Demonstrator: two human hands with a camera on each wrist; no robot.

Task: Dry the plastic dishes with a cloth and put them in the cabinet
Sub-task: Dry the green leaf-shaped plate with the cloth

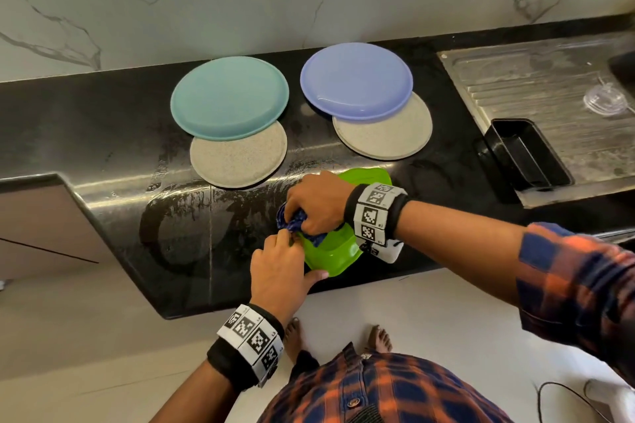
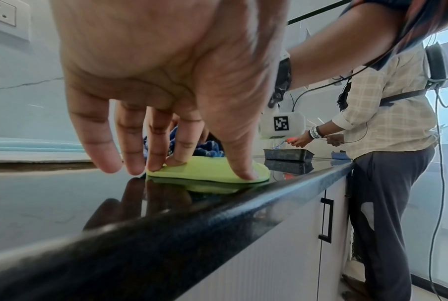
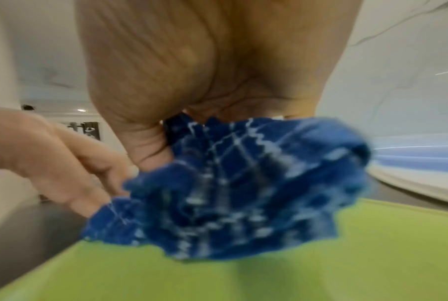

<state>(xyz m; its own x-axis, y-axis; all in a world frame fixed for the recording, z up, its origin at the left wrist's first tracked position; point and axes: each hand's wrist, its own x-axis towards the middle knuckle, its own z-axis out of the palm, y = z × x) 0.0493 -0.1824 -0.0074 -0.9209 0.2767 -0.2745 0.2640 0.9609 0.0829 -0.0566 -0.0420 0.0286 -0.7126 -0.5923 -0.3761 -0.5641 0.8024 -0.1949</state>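
Now right hand [image 1: 318, 203] rubs cloth [image 1: 295, 221] on green plate [image 1: 335, 256] at counter edge [image 1: 343, 285].

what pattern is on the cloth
Blue cloth with a white check pattern, clearest in the right wrist view.
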